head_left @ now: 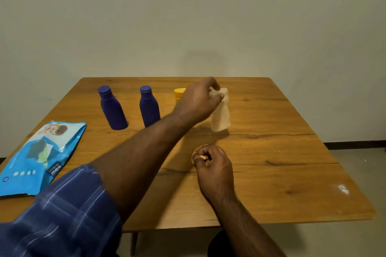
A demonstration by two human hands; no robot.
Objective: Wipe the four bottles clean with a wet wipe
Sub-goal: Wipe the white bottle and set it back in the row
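Right of frame centre, the left hand (196, 103) pinches the top of the pale, tapering plastic bottle (221, 115), probably light, smooth and tippy, while the right hand (213, 165), lower centre, curls around something small, seemingly the wipe.

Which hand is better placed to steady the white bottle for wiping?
The left hand. It reaches across the wooden table and already grips the top of the pale white plastic bottle. The right hand sits nearer the person, curled around something small, possibly the wipe.
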